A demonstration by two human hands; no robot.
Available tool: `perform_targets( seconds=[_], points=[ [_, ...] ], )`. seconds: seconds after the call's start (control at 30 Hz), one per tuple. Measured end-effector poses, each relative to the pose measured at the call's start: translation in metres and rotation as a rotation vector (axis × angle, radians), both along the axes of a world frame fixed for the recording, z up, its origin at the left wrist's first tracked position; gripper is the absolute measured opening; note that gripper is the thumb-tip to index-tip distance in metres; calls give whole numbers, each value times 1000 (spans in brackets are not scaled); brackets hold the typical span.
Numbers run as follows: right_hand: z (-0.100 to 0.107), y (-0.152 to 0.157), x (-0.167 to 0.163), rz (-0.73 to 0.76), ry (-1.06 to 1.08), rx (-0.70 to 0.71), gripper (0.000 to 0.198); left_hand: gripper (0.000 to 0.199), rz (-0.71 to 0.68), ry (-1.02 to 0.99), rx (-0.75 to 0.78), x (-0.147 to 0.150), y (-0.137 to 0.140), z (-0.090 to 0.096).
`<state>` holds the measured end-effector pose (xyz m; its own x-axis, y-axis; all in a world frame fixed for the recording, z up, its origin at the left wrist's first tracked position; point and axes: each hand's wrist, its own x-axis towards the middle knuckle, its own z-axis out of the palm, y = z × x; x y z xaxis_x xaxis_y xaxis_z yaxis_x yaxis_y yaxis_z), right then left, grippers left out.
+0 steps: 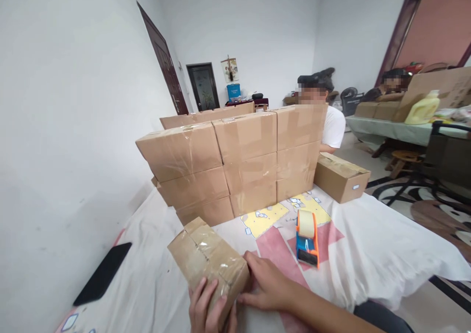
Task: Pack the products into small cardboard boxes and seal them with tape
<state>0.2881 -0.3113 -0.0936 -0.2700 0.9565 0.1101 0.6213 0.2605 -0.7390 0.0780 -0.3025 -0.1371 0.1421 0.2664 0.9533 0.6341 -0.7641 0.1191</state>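
A small cardboard box [206,254], its top seam covered with shiny clear tape, is tilted at an angle at the front of the table. My left hand [209,306] grips its near side, fingers bent over the top edge. At the right end of the box, my right hand [268,284] holds the corner between thumb and fingers; part of its grip is hidden behind the cardboard. To the right of my hands lies a blue and orange tape dispenser [307,244] carrying a roll of tape.
Behind the box stands a wall of stacked taped cartons [250,166]. Another carton [342,176] sits at the right edge of the cloth-covered table [390,240]. A flat black object [103,274] lies on the left. A person [333,127] sits beyond the stack; another is at a far table.
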Motion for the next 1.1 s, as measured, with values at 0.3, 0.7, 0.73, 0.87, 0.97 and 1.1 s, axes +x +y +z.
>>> perform_targets(
  seconds=[0.3,0.7,0.73,0.87,0.97,1.1],
  points=[
    [-3,0,0,2,-8,-13,57,29,22,-25,59,0,9,-12],
    [10,-4,1,-1,29,-15,47,30,20,-6,46,1,6,-10],
    [9,-4,1,-1,30,-13,47,29,21,-9,47,2,6,-9],
    [4,-8,-1,-6,101,13,60,26,22,-9,41,3,5,-9],
    [-5,-14,-7,-31,191,58,79,29,8,6,27,1,4,-9],
    [-24,-19,-26,-78,308,93,111,35,-8,48,-13,-5,1,-10]
  ],
)
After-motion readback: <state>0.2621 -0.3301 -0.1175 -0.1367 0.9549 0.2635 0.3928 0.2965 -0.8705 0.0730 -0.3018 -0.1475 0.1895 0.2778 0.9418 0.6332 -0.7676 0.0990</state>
